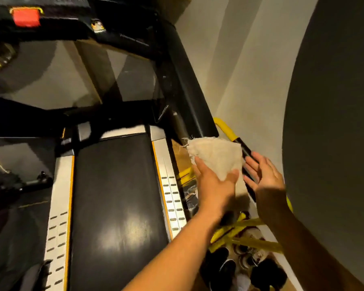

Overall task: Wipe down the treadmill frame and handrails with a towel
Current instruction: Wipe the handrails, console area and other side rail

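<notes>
- Left hand (215, 181) fingers: thumb lies over the towel (216, 154) and the other fingers are at its lower left edge. They grip the cloth, which fans up and away from the palm (frayed threads at its upper-left corner).
- Right hand (265, 177) fingers: straight, a bit spread, holding nothing. Palm faces the towel, just right of it.
- Towel sits centre-right of frame, over the handrail (245, 149). The black grip section shows btwn the two hands, and the yellow part curves off above the cloth. Can't tell if the right fingertips touch the rail.
- Black upright post (187, 91) runs from top centre down to the towel's upper edge.
- Left of the hands: silver side rail (170, 185) w/ dark slots, then the black belt (118, 196) filling lower centre.
- Upper left: red stop button (26, 17) on the console, blurred.
- Lower right, under the forearms: yellow bars (259, 243) and dark shoes (219, 267).
- Right side: pale wall (250, 70).
</notes>
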Action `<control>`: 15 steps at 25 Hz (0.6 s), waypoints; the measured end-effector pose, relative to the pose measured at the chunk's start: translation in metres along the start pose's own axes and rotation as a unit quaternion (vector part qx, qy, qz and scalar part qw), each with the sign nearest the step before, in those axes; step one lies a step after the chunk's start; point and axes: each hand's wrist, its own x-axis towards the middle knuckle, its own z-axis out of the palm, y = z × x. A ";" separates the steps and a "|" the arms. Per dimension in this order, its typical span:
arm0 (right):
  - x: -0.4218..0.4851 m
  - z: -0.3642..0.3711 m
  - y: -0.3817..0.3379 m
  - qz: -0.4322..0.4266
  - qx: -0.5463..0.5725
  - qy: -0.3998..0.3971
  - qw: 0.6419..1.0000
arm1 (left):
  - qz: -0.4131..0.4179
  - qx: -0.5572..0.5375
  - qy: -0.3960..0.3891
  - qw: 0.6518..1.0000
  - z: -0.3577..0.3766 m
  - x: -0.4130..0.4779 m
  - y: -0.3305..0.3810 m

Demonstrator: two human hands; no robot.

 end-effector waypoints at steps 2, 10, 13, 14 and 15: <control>-0.023 0.002 0.015 -0.106 -0.113 0.008 0.988 | 0.010 0.050 0.030 0.998 -0.001 0.025 0.021; -0.035 0.019 0.055 -0.273 -0.345 -0.037 0.897 | 0.047 0.081 0.081 0.992 -0.015 0.076 0.049; -0.051 -0.004 0.061 -0.291 -0.288 0.008 0.912 | 0.068 0.082 0.036 0.994 -0.009 0.032 0.027; -0.062 -0.014 0.067 -0.295 -0.268 0.033 0.916 | 0.078 0.103 0.025 0.991 -0.006 0.013 0.015; -0.072 -0.025 0.073 -0.287 -0.251 0.051 0.923 | 0.083 0.118 0.013 0.989 -0.003 -0.008 0.000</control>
